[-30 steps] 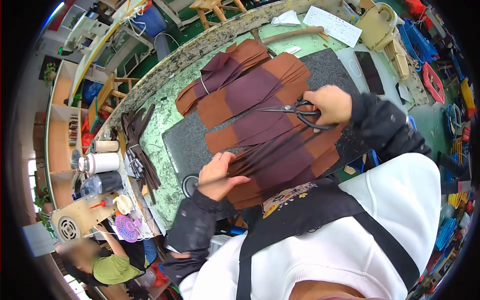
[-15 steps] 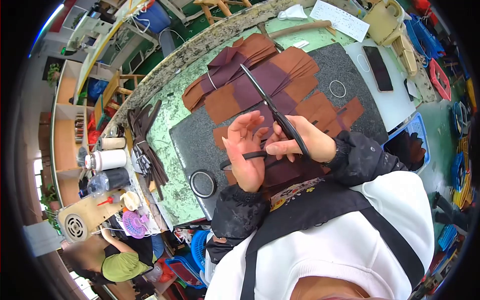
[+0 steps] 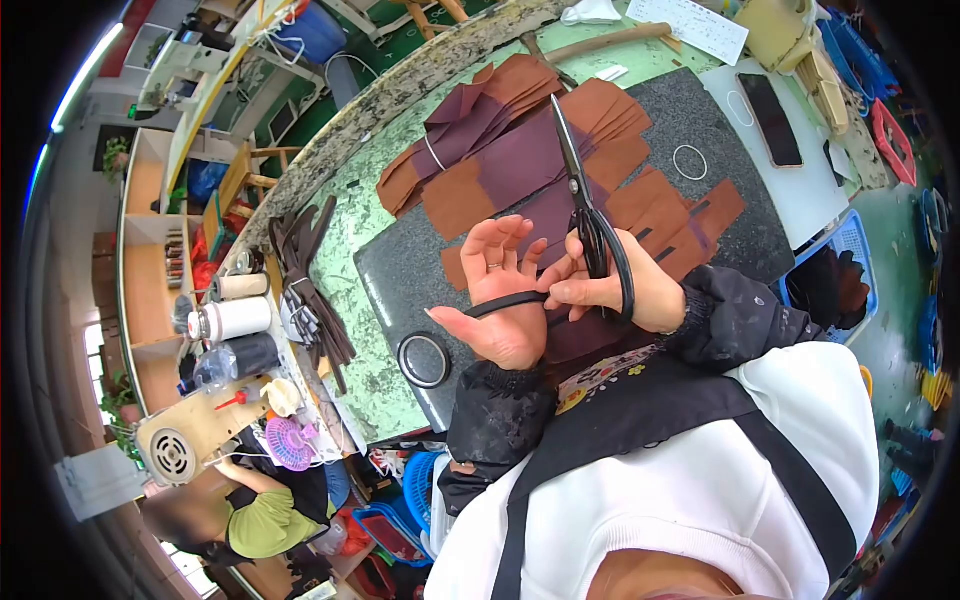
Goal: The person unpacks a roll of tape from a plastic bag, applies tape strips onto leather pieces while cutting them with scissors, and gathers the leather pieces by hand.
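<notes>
My left hand (image 3: 505, 310) is palm up with its fingers spread. Across that palm runs a narrow black strip (image 3: 508, 302), passing between the thumb and the fingers. My right hand (image 3: 645, 290) has black-handled scissors (image 3: 576, 190) in its grip, blades pointing away from me and nearly closed. Its thumb and fingertips also pinch the strip's end beside the left palm. Beneath both hands, brown and purple leather pieces (image 3: 530, 160) lie in overlapping stacks on a dark speckled board (image 3: 690, 110). A pale band circles one stack.
A black roll (image 3: 424, 360) lies at the board's left corner, and a white ring (image 3: 690, 162) at its right. A phone (image 3: 770, 120) rests on a pale sheet. Dark strips (image 3: 300, 270) are bundled on the left. Another person (image 3: 265, 515) sits at lower left.
The scissors have swung more upright in my right hand. My right fingertips have come to the black strip at my left palm, and the strip now lies across the palm. The view has shifted slightly.
</notes>
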A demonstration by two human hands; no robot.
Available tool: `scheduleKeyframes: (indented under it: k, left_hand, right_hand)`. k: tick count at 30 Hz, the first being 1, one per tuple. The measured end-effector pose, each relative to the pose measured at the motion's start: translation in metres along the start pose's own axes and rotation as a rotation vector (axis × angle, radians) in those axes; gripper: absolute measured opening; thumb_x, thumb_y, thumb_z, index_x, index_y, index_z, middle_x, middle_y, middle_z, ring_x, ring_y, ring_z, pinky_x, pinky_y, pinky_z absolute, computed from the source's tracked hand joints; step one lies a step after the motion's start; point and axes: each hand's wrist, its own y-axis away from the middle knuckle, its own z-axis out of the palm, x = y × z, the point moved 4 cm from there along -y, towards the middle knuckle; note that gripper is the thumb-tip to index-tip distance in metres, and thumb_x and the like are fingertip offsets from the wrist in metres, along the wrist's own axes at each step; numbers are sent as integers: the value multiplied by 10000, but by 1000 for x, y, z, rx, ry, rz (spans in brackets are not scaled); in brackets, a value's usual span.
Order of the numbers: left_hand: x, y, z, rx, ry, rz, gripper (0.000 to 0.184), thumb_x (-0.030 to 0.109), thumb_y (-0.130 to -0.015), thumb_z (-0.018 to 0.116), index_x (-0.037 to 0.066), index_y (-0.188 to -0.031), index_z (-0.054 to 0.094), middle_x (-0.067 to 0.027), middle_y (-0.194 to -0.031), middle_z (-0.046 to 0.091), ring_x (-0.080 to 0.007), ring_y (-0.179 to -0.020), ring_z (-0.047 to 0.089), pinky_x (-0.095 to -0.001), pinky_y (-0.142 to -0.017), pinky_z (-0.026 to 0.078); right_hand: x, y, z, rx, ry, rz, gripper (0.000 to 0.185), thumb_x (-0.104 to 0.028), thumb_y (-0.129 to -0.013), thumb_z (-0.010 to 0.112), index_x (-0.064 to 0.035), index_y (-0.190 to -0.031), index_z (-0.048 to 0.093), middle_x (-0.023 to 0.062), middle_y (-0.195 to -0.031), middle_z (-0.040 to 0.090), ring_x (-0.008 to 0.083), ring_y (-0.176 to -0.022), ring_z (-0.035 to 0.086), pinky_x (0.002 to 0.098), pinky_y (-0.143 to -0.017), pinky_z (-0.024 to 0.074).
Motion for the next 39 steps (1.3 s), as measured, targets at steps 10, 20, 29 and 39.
scheduleKeyframes:
  k: [10,20,29,39]
  left_hand:
    - [1,0,-9,184,449,-145,485,400,-877,372,110,-1256,456,-142,-1214,512,-271,-1125,466,-457,-953,346]
    - [4,2,1,6,-593,424,393,233,-815,374,98,-1176,453,-158,-1166,532,-296,-1105,475,-454,-964,349]
    - [6,9,14,-200,-1068,695,334,212,-787,387,77,-1087,448,-181,-1142,529,-310,-1088,472,-456,-963,341]
    - [6,10,19,-334,-1170,633,392,249,-766,474,55,-1105,448,-187,-1143,525,-313,-1060,486,-443,-933,372]
  right_hand:
    - [5,1,-2,15,-24,-10,351,42,-733,704,-70,-882,407,155,-823,650,204,-702,660,241,-518,516]
    - [16,1,8,61,-41,-153,372,40,-699,734,-55,-869,417,161,-833,656,175,-715,646,237,-566,522]
    - [12,4,8,68,4,-120,398,41,-667,761,-59,-860,428,130,-810,648,137,-701,602,224,-611,503]
    - [3,-5,-3,-101,63,20,401,46,-660,761,-78,-856,433,80,-764,624,108,-662,552,201,-602,459]
